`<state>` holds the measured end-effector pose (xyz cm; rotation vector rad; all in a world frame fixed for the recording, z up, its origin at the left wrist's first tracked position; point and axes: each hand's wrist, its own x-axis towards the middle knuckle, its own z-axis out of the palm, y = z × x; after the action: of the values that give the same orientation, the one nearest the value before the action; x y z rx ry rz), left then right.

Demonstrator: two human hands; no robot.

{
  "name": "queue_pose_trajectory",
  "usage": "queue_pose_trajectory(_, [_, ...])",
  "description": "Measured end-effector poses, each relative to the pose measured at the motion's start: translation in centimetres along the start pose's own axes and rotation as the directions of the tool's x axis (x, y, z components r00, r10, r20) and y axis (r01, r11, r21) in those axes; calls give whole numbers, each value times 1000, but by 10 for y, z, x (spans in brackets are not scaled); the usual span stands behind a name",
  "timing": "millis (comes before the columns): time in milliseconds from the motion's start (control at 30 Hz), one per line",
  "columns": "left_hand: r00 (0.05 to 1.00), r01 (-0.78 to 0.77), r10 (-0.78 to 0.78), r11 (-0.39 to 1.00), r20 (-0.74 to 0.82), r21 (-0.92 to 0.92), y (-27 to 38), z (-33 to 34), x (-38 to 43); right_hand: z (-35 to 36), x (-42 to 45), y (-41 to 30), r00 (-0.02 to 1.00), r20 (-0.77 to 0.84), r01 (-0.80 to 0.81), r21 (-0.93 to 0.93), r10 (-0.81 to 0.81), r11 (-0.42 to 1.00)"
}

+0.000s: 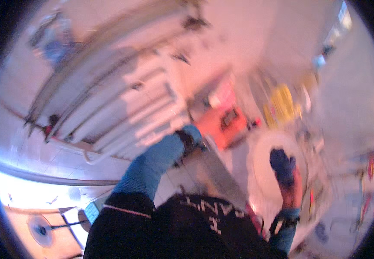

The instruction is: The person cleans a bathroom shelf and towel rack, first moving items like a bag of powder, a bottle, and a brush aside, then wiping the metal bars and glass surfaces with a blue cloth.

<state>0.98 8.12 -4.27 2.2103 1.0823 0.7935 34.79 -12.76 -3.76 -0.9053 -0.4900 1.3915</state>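
Note:
My right hand (283, 165), in a dark blue glove, is over a round white bucket or tub (264, 152). Its thumb stands apart from the fingers, and no object shows in it. My left arm, in a blue sleeve (153, 163), reaches forward to my left hand (188, 140), which is dark and blurred. A long flat grey piece (221, 171) runs from beside that hand back toward my body; whether the hand grips it cannot be made out. Just beyond the left hand is an orange case or box (221, 126) with a dark patch on top.
Several long pale bars or profiles (141, 106) lie on the left, with longer dark-edged lengths (86, 61) beyond them. A yellow object (280, 105) stands past the bucket. A pedestal fan (41, 228) shows at lower left. Red-handled items (371, 165) are blurred at far right.

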Motion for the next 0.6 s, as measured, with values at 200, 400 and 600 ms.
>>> queue_pose_trajectory(200, [986, -166, 157, 862, 58, 480, 55, -57, -95, 72, 3, -21, 997, 64, -45, -105, 52, 993])
queue_pose_trajectory(400, [919, -48, 302, 722, -253, 690, 98, -186, -209, 160, 22, -46, 906, 345, 312, -155, -245, 937])
queue_pose_trajectory(600, [770, 33, 566, 426, -295, 904, 145, -252, -240, 311, 18, -101, 621, 585, 703, -121, -522, 701])
